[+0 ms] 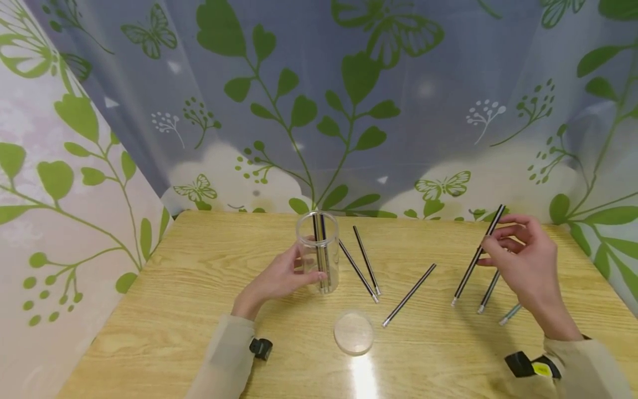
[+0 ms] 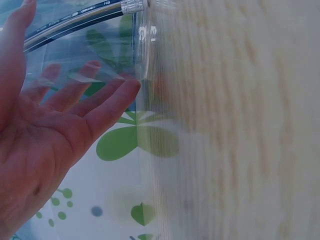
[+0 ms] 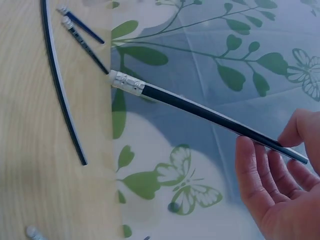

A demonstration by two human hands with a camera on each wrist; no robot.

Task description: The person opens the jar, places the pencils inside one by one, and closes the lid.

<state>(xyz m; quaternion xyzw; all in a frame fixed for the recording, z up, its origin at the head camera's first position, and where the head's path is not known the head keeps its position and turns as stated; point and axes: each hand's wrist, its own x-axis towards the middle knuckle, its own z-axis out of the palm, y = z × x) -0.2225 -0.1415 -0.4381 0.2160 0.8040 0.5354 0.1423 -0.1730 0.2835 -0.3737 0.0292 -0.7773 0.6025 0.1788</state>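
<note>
Wooden table point(image 1: 164, 310), both grips occupied.
Left hand point(image 1: 281, 275) curled round upright clear jar point(image 1: 332, 260), some pencils point(image 1: 320, 252) inside; right hand point(image 1: 525, 266) pinches one pencil point(image 1: 466, 279), eraser end point(image 1: 454, 302) toward table. Round clear disc point(image 1: 354, 333) flat near jar; loose pencils point(image 1: 409, 295) between jar and right hand.

Place: a curtained corner, homelike in look; whether home or office, you cannot tell. Before you: one back curtain point(image 1: 369, 105), soft cloth, blue-grey and white, printed with green leaves and butterflies. To your left: one paler side curtain point(image 1: 60, 183), matching print, meeting the first at an angle. Below you: one bench point(image 1: 164, 310), light wood grain, glossy, carrying a white glare point(image 1: 364, 379). Desk goods: eraser-tipped pencils point(image 1: 410, 295), one clear jar point(image 1: 333, 271), one round disc point(image 1: 353, 333).
</note>
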